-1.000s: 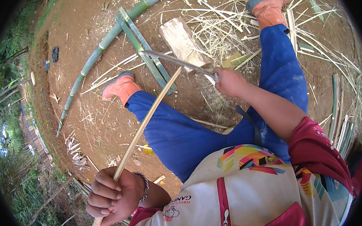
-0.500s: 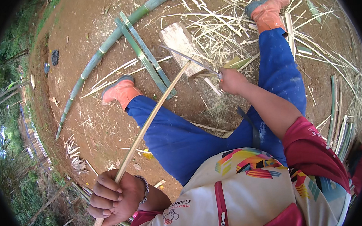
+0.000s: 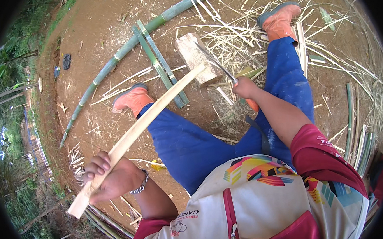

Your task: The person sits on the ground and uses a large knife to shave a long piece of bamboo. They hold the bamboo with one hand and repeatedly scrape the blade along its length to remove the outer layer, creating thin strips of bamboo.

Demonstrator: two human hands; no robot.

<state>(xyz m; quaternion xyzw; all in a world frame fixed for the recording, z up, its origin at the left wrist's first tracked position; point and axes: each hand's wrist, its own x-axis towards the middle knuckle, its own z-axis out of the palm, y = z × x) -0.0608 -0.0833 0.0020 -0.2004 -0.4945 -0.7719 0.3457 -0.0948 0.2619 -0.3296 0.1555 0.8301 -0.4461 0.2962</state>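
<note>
My left hand (image 3: 118, 178) is closed on the near part of a long, pale bamboo strip (image 3: 143, 125), whose broad flat face shows. The strip slants away to the right, and its far end lies over the view of a chopping block (image 3: 193, 58). In my right hand (image 3: 246, 88) is a long-bladed knife (image 3: 220, 65) with an orange handle. Its dark blade points up and left across the block's right side. The blade and the strip's tip appear apart, with a small gap between them. Whether either touches the block I cannot tell.
A long green bamboo pole (image 3: 121, 52) lies across the ground beyond my left boot (image 3: 132, 100). Two split bamboo pieces (image 3: 159, 60) rest against it. Pale shavings (image 3: 239, 37) are heaped near my right boot (image 3: 280, 21). Several green strips (image 3: 360, 146) lie at the right.
The strip has been turned so its wide face shows, and my left hand has moved up with its fingers loosened. The knife blade has swung from crossing the strip's tip to just right of it.
</note>
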